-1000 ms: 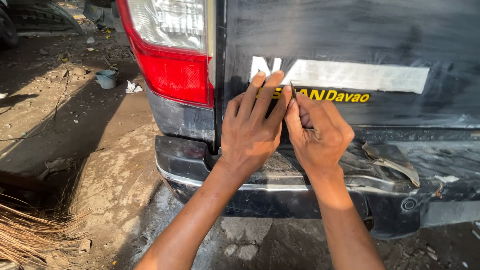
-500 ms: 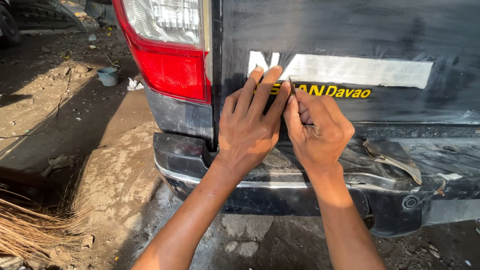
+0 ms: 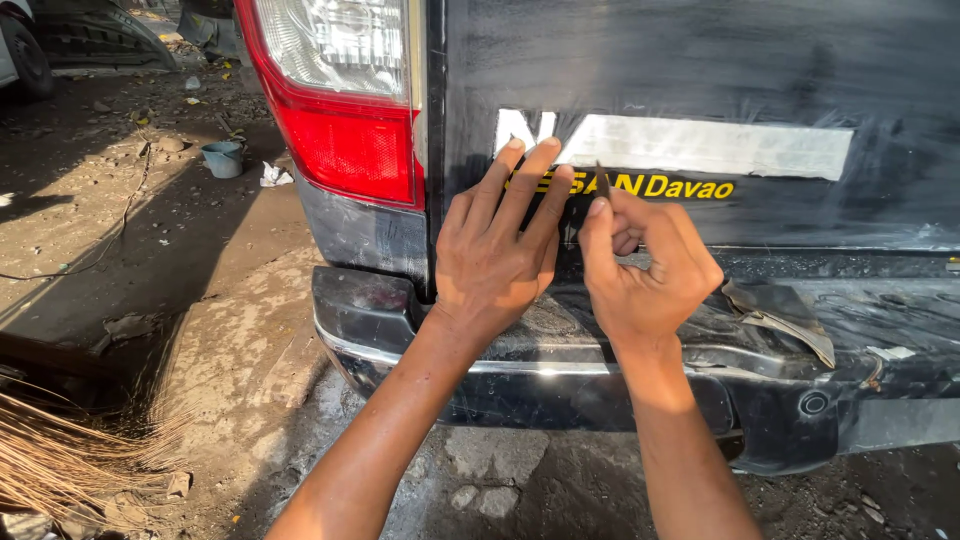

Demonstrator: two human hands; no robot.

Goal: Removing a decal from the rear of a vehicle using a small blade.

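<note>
My left hand (image 3: 495, 255) lies flat against the black tailgate (image 3: 700, 60), its fingertips on the left end of a yellow sticker lettering (image 3: 680, 187). My right hand (image 3: 645, 270) is just to its right, pinching a thin small blade (image 3: 602, 178) between thumb and forefinger. The blade's tip points up at the yellow lettering. Above the lettering runs a pale grey taped or scraped strip (image 3: 720, 148). A narrow gap separates the two hands.
A red and clear tail light (image 3: 340, 100) sits left of the tailgate. Below is the dented black bumper (image 3: 370, 310) with a torn piece (image 3: 780, 315). On the dirt ground stand a small blue bucket (image 3: 222, 158) far left and a straw broom (image 3: 60, 460) lower left.
My right hand has drawn a little to the right and away from my left hand, which it touched before. The blade now shows between them. My left hand stays on the tailgate.
</note>
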